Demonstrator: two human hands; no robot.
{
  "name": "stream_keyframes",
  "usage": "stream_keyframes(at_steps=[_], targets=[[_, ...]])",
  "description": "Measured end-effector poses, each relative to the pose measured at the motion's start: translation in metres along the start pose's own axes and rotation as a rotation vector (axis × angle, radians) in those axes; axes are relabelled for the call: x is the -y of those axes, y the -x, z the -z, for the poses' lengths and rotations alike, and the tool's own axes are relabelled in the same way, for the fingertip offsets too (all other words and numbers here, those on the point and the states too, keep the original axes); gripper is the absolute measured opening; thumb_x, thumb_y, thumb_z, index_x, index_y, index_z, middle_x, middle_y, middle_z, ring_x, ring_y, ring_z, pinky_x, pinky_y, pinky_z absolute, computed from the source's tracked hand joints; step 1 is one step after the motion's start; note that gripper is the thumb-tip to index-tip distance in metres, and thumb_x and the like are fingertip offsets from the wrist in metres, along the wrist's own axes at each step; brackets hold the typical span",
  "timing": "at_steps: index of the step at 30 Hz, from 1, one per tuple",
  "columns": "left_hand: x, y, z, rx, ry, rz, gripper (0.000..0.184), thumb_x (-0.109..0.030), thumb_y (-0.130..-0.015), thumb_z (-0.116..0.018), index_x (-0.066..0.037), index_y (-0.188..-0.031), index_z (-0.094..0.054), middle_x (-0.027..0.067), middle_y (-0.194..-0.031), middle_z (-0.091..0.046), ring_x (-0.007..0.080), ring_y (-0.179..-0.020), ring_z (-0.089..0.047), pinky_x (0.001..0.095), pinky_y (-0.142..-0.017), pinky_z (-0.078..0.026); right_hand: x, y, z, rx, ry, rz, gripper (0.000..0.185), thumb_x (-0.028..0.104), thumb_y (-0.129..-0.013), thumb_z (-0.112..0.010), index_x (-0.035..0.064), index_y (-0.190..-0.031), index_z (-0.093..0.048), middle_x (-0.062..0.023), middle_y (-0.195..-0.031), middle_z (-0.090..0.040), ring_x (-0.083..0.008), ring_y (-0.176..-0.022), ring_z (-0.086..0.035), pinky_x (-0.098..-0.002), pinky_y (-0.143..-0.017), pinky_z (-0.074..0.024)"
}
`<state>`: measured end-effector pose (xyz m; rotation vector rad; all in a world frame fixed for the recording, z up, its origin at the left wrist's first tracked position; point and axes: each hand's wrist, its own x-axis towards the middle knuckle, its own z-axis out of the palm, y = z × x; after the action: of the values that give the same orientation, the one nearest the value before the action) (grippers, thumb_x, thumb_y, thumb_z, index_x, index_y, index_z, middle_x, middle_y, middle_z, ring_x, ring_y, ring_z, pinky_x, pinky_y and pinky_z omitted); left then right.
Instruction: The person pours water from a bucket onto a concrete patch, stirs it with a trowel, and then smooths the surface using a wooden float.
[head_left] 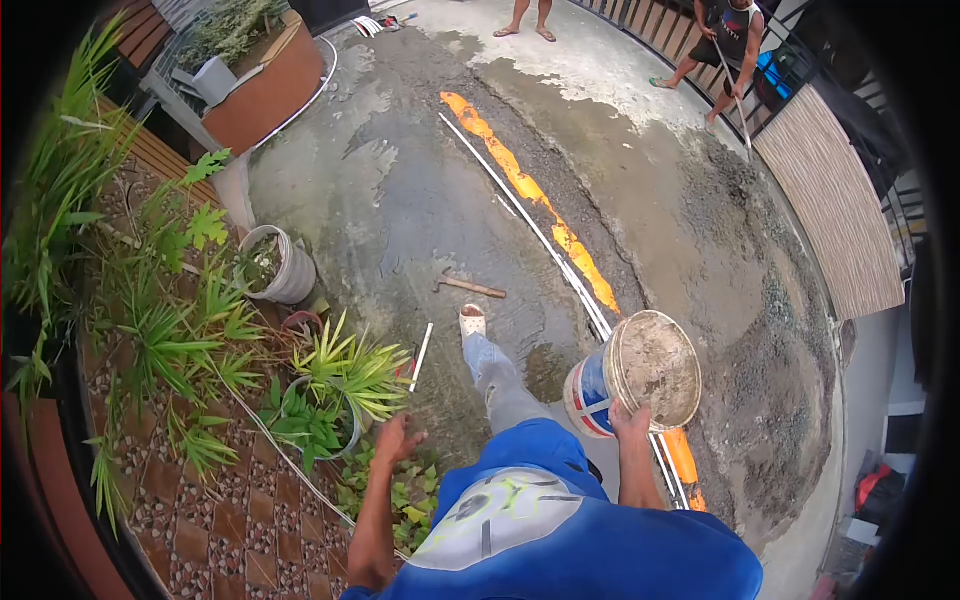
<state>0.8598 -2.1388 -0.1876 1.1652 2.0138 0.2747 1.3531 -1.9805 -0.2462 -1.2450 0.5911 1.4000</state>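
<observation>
My right hand (632, 420) grips the near edge of a cement-smeared bucket (590, 393) with blue and white sides. The bucket is tilted, and its round top (655, 370) shows a crust of grey-brown cement; how full it is I cannot tell. My left hand (400, 438) hangs free by the potted plants, holding nothing, with its fingers apart and slightly bent. Ahead of my foot a hammer (470, 285) with a wooden handle lies on the wet concrete.
White pipes (530, 222) and an orange strip (520, 180) run along a shallow trench. Wet gravelly mix (740, 200) lies to the right, where a person (730, 50) holds a long-handled tool. Potted plants (320, 415) and a planter pail (285, 270) stand left. Another person's feet (525, 34) show behind.
</observation>
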Motion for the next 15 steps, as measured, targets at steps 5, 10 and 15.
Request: stream_keyframes(at_steps=[5,10,15], targets=[[0.054,-0.082,0.055,0.024,0.17,0.17,0.045,-0.024,-0.072,-0.083,0.003,-0.1,-0.06,0.0141,-0.086,-0.067,0.0264,-0.079,-0.064,0.036,-0.076,-0.052,-0.061,-0.063,-0.139,-0.058,-0.034,-0.04,0.043,0.04,-0.095,-0.045,0.0132,-0.126,-0.057,-0.0077,-0.124,-0.057,-0.029,-0.108,-0.052,-0.0407,-0.085,-0.051],[0.122,-0.171,0.107,-0.021,0.417,0.367,0.033,-0.017,-0.075,-0.081,0.003,-0.093,-0.061,0.0098,-0.08,-0.067,0.0173,-0.073,-0.062,0.0319,-0.068,-0.052,-0.114,-0.066,-0.332,-0.072,-0.022,-0.06,0.039,0.034,-0.095,-0.046,0.0112,-0.126,-0.057,-0.0119,-0.122,-0.056,-0.0308,-0.107,-0.052,-0.0431,-0.087,-0.0506],[0.13,-0.268,0.18,-0.135,0.657,0.425,0.018,-0.009,-0.078,-0.074,0.0,-0.085,-0.06,0.0089,-0.074,-0.066,0.0153,-0.063,-0.062,0.0304,-0.06,-0.05,-0.181,-0.077,-0.498,0.019,0.032,-0.026,0.048,0.048,-0.095,-0.046,0.0119,-0.126,-0.052,-0.0149,-0.119,-0.053,-0.0314,-0.099,-0.051,-0.0448,-0.084,-0.0478]])
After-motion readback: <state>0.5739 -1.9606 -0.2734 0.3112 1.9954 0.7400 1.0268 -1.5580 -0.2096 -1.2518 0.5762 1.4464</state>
